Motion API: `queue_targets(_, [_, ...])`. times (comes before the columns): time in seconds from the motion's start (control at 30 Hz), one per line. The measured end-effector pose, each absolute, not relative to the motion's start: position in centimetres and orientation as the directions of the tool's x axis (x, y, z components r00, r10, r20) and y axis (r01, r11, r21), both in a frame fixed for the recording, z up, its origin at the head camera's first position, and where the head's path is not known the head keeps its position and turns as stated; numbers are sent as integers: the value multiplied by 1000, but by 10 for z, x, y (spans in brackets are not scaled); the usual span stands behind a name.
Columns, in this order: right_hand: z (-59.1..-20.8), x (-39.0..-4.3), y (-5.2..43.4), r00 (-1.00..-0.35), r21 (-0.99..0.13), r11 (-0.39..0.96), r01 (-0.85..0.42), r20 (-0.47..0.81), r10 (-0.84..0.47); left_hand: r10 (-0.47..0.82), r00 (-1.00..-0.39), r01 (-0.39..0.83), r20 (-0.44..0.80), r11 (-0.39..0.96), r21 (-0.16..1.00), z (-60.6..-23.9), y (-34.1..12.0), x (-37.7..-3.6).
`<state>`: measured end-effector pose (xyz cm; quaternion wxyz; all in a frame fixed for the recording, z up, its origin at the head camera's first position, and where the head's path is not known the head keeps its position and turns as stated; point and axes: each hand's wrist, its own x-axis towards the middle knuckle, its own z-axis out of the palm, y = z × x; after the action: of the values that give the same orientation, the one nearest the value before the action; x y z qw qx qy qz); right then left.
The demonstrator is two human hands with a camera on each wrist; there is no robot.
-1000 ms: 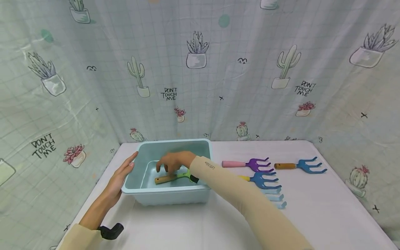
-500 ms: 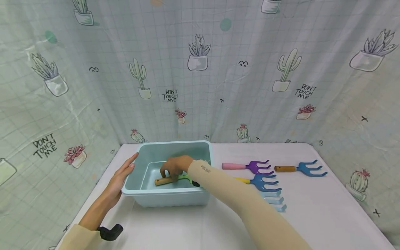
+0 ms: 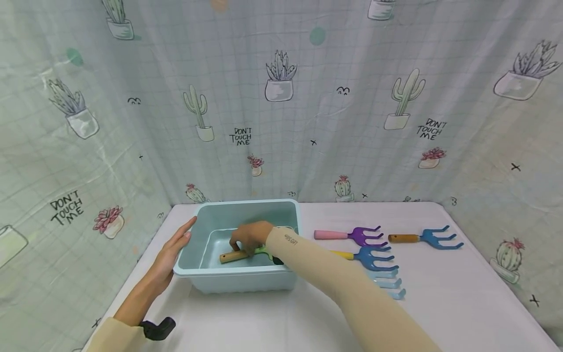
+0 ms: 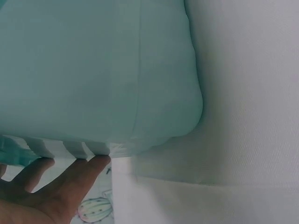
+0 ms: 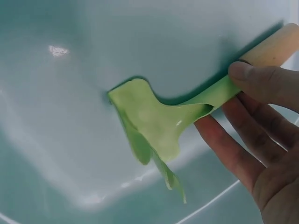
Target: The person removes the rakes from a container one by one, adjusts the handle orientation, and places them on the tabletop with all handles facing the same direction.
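A light blue plastic bin [image 3: 242, 283] stands on the white table. My left hand [image 3: 166, 259] rests against its left side with fingers nearly straight; in the left wrist view, the fingertips [image 4: 100, 161] touch the bin wall. Inside the bin lies a hand hoe [image 5: 156, 112] with a green metal head and a wooden handle [image 3: 233, 256]. My right hand [image 3: 250, 235] reaches in from the right and pinches the hoe by its green neck, next to the handle. In the right wrist view the thumb is on top of the neck and the fingers are below.
Right of the bin lie a purple hand rake [image 3: 362, 235] with a pink handle, a blue rake [image 3: 433, 238] with a wooden handle, and a blue rake [image 3: 371, 257] with a yellow handle. A light blue rake [image 3: 389, 283] is partly hidden by the right forearm. A patterned curtain [image 3: 308, 112] surrounds the table.
My right hand has come down onto the hoe and its fingers have closed around the neck. The left hand stays on the bin's side.
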<state>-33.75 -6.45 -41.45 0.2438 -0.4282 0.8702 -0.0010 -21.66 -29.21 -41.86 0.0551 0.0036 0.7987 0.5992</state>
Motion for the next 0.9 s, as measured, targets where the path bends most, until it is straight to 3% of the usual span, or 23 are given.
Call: queue_targets(0.9, [-394, -354, -61, -434, -336, 566, -753, -394, -811, 61, -995, -52, -73, 300, 953, -419, -292, -220])
